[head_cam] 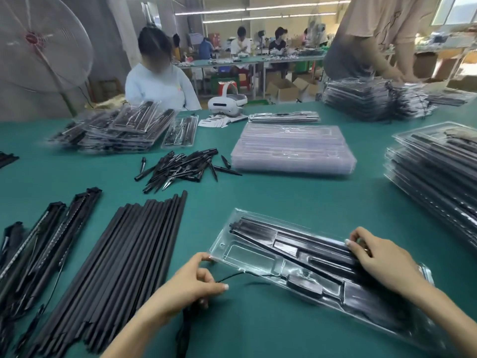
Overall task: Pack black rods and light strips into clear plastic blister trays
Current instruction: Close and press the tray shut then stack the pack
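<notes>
A clear plastic blister tray (247, 257) lies slanted on the green table (296, 200) in the lower middle of the frame, with long black rods (296, 240) already sitting in its grooves. The right hand (379, 257) rests on the tray's right part, its curled fingers pressing down on the rods. The left hand (191, 285) is at the tray's left corner, one fingertip touching the rim, and its fingers are curled round a thin black cord (232, 276) that runs into the tray.

At the lower left lies a big row of loose black rods (121, 267). Further left are black light strips (51, 236) with wires. A heap of short black spikes (180, 166) sits in the middle. Behind it is a stack of empty clear trays (291, 151). Filled trays (116, 130) are piled at the upper left, and more filled trays (436, 171) at the right edge. A white headset (227, 103) sits near the table's far side, with a big round fan (38, 45) in the upper left. No writing can be read anywhere.
</notes>
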{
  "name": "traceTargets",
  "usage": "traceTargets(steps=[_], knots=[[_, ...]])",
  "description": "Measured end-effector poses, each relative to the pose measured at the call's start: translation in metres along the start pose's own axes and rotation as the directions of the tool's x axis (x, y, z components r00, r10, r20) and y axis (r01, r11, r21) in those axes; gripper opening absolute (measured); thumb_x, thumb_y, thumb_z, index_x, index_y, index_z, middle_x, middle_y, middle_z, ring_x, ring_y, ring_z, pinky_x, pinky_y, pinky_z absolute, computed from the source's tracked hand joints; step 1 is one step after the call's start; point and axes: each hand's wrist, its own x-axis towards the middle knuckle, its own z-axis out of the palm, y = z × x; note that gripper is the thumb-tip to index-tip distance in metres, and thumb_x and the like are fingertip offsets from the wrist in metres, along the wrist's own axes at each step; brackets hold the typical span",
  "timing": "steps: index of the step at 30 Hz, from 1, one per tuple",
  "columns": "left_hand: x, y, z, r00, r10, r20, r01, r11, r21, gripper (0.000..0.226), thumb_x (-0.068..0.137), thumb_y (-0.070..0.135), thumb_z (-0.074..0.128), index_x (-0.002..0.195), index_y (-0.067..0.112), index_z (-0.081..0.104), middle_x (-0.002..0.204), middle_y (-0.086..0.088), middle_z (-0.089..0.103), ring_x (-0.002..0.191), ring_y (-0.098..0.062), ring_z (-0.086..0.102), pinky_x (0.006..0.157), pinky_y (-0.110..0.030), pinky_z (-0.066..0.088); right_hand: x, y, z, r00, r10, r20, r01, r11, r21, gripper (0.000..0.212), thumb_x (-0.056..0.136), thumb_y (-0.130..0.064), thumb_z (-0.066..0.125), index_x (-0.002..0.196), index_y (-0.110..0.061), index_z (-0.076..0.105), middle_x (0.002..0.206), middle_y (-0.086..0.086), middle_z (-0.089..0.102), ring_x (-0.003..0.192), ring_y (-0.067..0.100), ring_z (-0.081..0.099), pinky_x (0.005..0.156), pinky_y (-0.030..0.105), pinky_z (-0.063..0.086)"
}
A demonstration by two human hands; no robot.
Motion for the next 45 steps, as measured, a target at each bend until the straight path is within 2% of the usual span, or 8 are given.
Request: traceTargets(steps=[11, 16, 19, 24, 32, 38, 41, 45], knots=[[0.024, 0.001, -0.009, 0.957, 0.205, -0.203, -0.203, 0.979, 0.032, 0.06, 0.073, 0.003, 0.079, 0.12, 0.024, 0.048, 0.057, 0.003, 0.05, 0.042, -0.012, 0.042, 0.042, -0.02, 0.038, 0.0, 0.005, 0.007, 0.991, -0.106, -0.077, 0.102, 0.994, -0.047, 0.026, 0.097, -0.044, 0.04, 0.073, -0.036, 0.046, 0.072, -0.023, 0.054, 0.074, 0.012, 0.051, 0.065, 0.031, 0.035], [0.028, 0.004, -0.017, 0.99, 0.102, -0.098, -0.105, 0.994, -0.029, 0.062, 0.066, 0.002, 0.083, 0.119, 0.016, 0.054, 0.071, 0.001, 0.051, 0.048, -0.009, 0.045, 0.044, -0.022, 0.04, 0.001, 0.004, 0.007, 0.99, -0.103, -0.096, 0.097, 0.993, -0.062, 0.03, 0.096, -0.047, 0.039, 0.072, -0.031, 0.046, 0.071, -0.021, 0.054, 0.073, 0.014, 0.052, 0.064, 0.031, 0.036], [0.023, 0.002, -0.023, 0.998, 0.058, -0.027, -0.059, 0.996, -0.066, 0.068, 0.059, 0.021, 0.091, 0.118, 0.017, 0.057, 0.096, -0.006, 0.059, 0.055, -0.013, 0.054, 0.054, -0.024, 0.044, 0.003, 0.003, 0.009, 0.99, -0.1, -0.096, 0.089, 0.99, -0.107, 0.038, 0.095, -0.055, 0.031, 0.074, -0.028, 0.046, 0.075, -0.016, 0.058, 0.076, 0.015, 0.054, 0.064, 0.031, 0.035], [0.026, 0.012, -0.02, 0.997, 0.052, -0.06, -0.06, 0.988, -0.14, 0.07, 0.06, 0.057, 0.078, 0.105, 0.005, 0.059, 0.093, -0.01, 0.066, 0.073, -0.021, 0.07, 0.065, -0.028, 0.058, 0.01, 0.002, 0.006, 0.993, -0.107, -0.052, 0.096, 0.98, -0.176, 0.061, 0.068, -0.081, 0.004, 0.069, -0.031, 0.039, 0.069, -0.018, 0.048, 0.073, 0.016, 0.05, 0.061, 0.032, 0.033], [0.033, 0.029, 0.01, 0.998, 0.051, 0.02, -0.04, 0.927, -0.374, 0.017, 0.092, 0.018, 0.056, 0.098, 0.004, 0.049, 0.072, -0.005, 0.067, 0.05, -0.016, 0.064, 0.043, -0.02, 0.05, 0.015, 0.006, -0.017, 0.988, -0.121, -0.097, 0.105, 0.981, -0.161, 0.072, 0.065, -0.092, 0.001, 0.066, -0.032, 0.041, 0.063, -0.014, 0.052, 0.068, 0.016, 0.052, 0.056, 0.031, 0.033], [0.034, 0.055, 0.017, 0.973, 0.131, 0.188, -0.008, 0.838, -0.545, 0.053, 0.067, 0.023, 0.066, 0.114, -0.002, 0.066, 0.078, -0.015, 0.067, 0.054, -0.024, 0.063, 0.054, -0.027, 0.056, 0.021, 0.018, -0.061, 0.99, -0.123, -0.062, 0.118, 0.989, -0.086, 0.075, 0.066, -0.088, 0.017, 0.082, -0.036, 0.069, 0.075, -0.012, 0.069, 0.077, 0.012, 0.061, 0.071, 0.03, 0.048], [0.033, 0.062, 0.017, 0.858, 0.265, 0.441, 0.083, 0.775, -0.627, 0.068, 0.07, 0.047, 0.075, 0.122, 0.004, 0.064, 0.122, -0.026, 0.062, 0.104, -0.045, 0.062, 0.088, -0.053, 0.052, 0.034, 0.023, -0.108, 0.974, -0.211, -0.083, 0.204, 0.975, -0.085, 0.088, 0.068, -0.094, 0.019, 0.074, -0.022, 0.069, 0.059, -0.011, 0.063, 0.061, 0.008, 0.058, 0.062, 0.03, 0.043], [0.038, 0.066, 0.044, 0.376, 0.494, 0.784, 0.194, 0.785, -0.588, 0.112, 0.072, 0.083, 0.042, 0.149, 0.004, 0.023, 0.134, -0.041, 0.04, 0.127, -0.051, 0.041, 0.112, -0.062, 0.014, 0.054, 0.01, -0.159, 0.948, -0.318, -0.022, 0.304, 0.924, -0.23, 0.076, 0.071, -0.087, 0.013, 0.051, -0.018, 0.036, 0.047, -0.01, 0.037, 0.044, 0.008, 0.034, 0.052, 0.029, 0.029]])
